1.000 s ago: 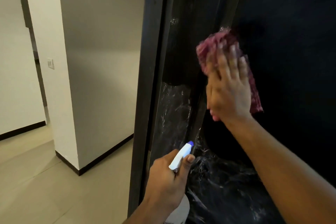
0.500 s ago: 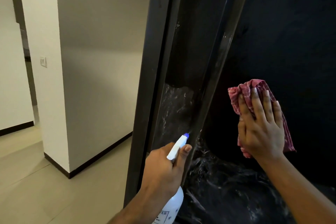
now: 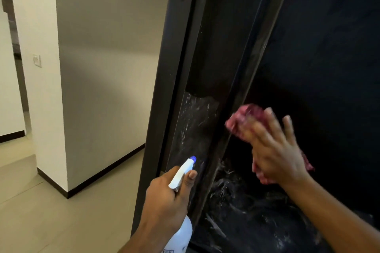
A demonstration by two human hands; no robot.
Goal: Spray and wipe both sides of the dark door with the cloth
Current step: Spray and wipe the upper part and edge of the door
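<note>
The dark door (image 3: pixel 329 47) fills the right half of the view, with whitish streaks on its lower part. My right hand (image 3: pixel 275 150) presses a red cloth (image 3: pixel 244 121) flat against the door face beside its left edge strip; the fingers are spread and blurred by motion. Below and to the left, my left hand (image 3: pixel 166 197) grips the neck of a white spray bottle (image 3: pixel 181 234). Its blue-tipped nozzle (image 3: pixel 192 159) points up at the door edge.
The dark door frame (image 3: pixel 164 88) runs diagonally down the middle. To the left a white wall corner (image 3: pixel 53 88) with a dark skirting and a light switch (image 3: pixel 37 60) stands on a beige tiled floor (image 3: pixel 61 222).
My right hand with the cloth swept from high on the door down and right, then back left toward the door's edge strip. My left hand and the bottle stayed almost still.
</note>
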